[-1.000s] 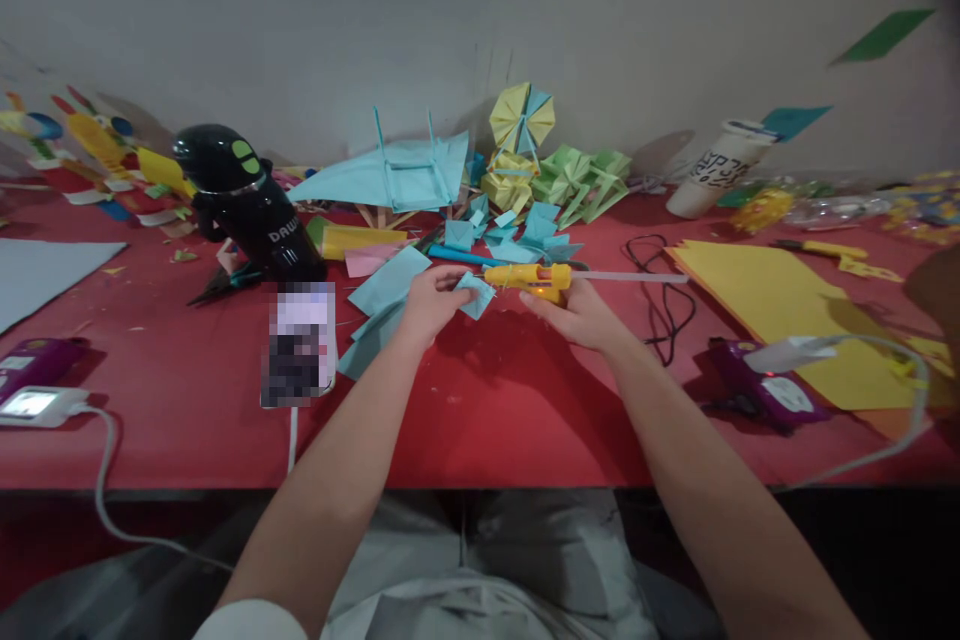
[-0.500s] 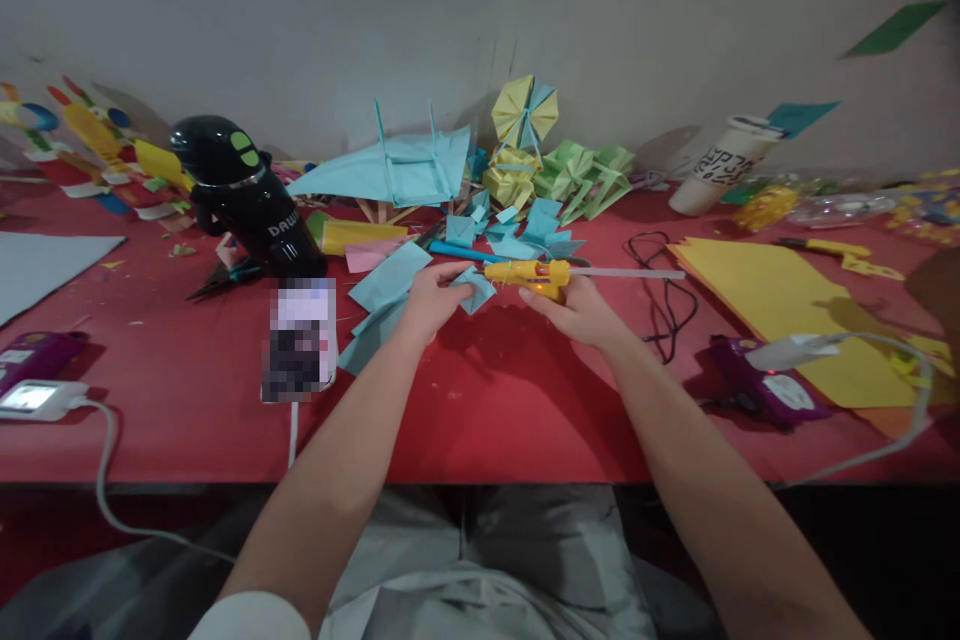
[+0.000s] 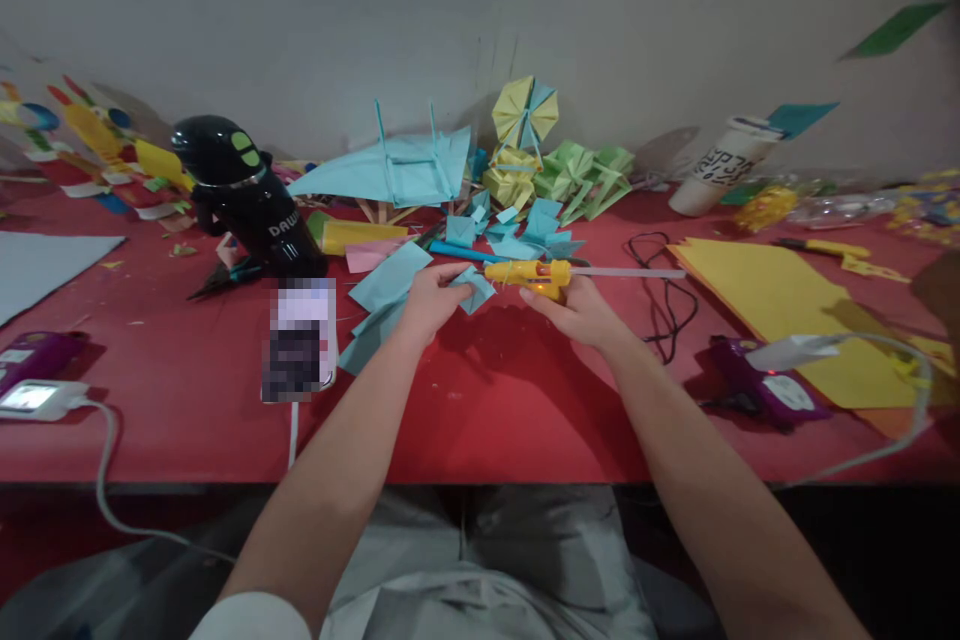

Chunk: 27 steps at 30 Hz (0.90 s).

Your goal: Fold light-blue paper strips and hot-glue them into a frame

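Glue gun [image 3: 529, 275] gripped in right hand [image 3: 581, 312]; left hand [image 3: 429, 300] pinches blue paper piece [image 3: 475, 288].

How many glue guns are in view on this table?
2. A yellow glue gun is in the right hand, nozzle at the blue folded paper held by the left hand. A purple glue gun lies at right. Clutter may hide more.
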Motion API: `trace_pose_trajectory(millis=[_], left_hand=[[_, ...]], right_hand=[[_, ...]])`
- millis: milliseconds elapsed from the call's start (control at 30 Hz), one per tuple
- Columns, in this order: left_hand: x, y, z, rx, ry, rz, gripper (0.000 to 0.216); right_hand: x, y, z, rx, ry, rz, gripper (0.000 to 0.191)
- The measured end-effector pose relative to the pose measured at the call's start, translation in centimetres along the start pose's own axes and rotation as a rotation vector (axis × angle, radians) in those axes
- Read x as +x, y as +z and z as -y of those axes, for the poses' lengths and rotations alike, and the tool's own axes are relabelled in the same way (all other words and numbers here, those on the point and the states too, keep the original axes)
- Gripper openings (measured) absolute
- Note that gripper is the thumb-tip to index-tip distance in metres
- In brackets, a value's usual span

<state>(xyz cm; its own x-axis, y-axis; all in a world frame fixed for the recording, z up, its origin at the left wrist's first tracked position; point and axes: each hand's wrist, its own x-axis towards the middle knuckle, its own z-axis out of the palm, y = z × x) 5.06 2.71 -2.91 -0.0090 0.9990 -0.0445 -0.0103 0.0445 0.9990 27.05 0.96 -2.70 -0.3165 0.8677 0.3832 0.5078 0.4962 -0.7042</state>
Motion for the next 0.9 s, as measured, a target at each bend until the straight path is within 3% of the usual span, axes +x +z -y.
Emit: trace_pose_trajectory(millis=[900], left_hand=[[1.2,-1.1,0.7,-0.107,0.026,-0.178,0.043]], right_hand=[[-0.1,-0.2,0.0,-0.07,0.062,0.05,0.031]])
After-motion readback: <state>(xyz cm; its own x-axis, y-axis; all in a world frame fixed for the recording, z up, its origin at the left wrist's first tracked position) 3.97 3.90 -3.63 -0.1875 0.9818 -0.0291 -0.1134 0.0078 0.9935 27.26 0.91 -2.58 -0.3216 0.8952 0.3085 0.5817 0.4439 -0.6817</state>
